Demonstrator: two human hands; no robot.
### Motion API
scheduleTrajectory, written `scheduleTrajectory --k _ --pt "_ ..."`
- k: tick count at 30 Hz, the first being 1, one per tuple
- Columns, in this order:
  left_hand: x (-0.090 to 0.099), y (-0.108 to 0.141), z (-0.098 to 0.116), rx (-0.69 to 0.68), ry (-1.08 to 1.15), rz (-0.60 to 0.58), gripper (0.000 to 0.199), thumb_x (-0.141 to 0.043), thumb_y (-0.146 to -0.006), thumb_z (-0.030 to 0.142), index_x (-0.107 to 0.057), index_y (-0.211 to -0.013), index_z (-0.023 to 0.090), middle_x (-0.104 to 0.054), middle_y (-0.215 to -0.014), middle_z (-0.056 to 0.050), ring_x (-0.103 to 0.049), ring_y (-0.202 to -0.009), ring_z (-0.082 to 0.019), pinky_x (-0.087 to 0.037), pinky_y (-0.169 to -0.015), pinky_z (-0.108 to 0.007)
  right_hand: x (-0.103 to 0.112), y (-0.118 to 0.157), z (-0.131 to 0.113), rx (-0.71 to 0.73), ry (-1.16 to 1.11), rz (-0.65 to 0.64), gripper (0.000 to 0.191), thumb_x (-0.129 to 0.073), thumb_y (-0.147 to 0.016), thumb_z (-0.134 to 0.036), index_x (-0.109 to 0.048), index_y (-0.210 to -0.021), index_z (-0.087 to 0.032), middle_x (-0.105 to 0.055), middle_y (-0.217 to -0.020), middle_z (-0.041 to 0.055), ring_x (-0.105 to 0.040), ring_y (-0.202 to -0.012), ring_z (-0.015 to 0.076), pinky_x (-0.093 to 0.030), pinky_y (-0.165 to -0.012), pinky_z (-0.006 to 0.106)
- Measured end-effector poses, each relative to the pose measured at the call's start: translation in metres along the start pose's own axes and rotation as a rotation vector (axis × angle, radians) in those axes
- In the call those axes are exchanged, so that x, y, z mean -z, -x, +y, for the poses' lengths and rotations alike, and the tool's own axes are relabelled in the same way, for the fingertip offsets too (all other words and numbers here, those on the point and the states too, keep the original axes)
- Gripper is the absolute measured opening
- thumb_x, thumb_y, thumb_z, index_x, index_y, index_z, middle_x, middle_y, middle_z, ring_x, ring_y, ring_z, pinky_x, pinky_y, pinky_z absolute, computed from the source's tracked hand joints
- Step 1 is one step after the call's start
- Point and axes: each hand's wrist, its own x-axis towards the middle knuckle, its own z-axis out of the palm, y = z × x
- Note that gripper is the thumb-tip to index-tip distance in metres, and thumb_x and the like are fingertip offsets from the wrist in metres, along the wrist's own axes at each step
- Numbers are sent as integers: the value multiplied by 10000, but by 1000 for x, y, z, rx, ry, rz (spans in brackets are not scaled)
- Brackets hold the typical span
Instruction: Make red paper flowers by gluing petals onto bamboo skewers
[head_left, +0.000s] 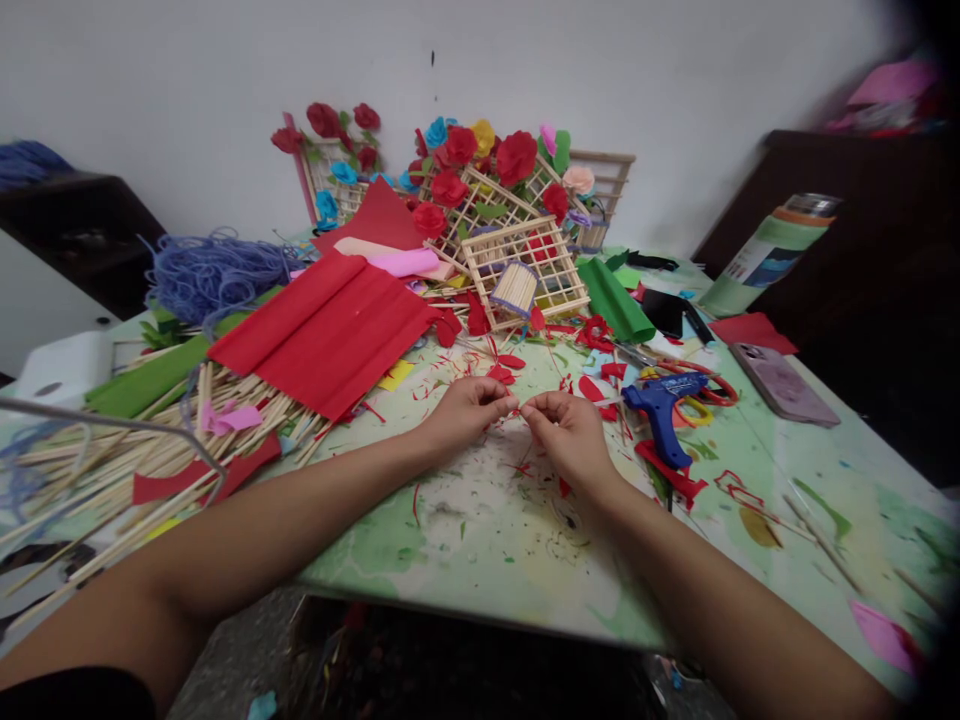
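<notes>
Near the middle of the table, my left hand (469, 412) and my right hand (566, 430) face each other, fingertips almost touching. Both are closed in a pinch; whatever lies between the fingers is too small to make out. Red petal-shaped paper pieces (511, 361) lie just beyond my hands. A blue glue gun (664, 408) rests right of my right hand, by orange-handled scissors (720, 386). Left of my left hand is a large red crepe paper sheet (322, 330). Behind stand stick lattices (525, 268) with red paper roses (516, 158).
Bundled sticks (112, 450) and tangled blue cord (217, 275) cover the left side. On the right are a phone (784, 383), a bottle (769, 255) and a green paper roll (615, 300). Small red scraps litter the tabletop (480, 560), whose front edge is near my forearms.
</notes>
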Motion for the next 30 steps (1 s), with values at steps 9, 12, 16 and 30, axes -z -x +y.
scheduleTrajectory --k 9,12,16,30 --pt "0 0 2 43 63 11 355 -652 -704 463 -513 -636 144 -380 -490 63 -308 -436 -51 -212 -445 -214 12 -6 -3 49 -23 86 248 -509 -788 -354 -502 -604 -187 -439 -490 -42 -377 -464 100 -315 -480 240" --pt "1 -1 2 92 150 19 365 -658 -705 465 -489 -625 151 -363 -470 73 -272 -414 -41 -192 -433 -215 40 -2 -11 138 198 210 229 -475 -823 -355 -548 -690 -184 -525 -554 -10 -463 -518 131 -367 -543 264" --pt "1 -4 1 207 383 4 339 -694 -680 416 -487 -630 152 -414 -491 58 -340 -425 -43 -224 -438 -206 88 18 -5 247 831 291 220 -494 -816 -370 -604 -810 -180 -648 -810 87 -574 -817 243 -405 -749 354" --pt "1 0 1 100 238 37 332 -674 -684 432 -503 -594 163 -360 -443 63 -264 -405 -48 -165 -424 -225 113 34 29 -272 1273 253 478 -410 -827 -538 -560 -974 -108 -660 -835 178 -633 -778 316 -420 -631 368"
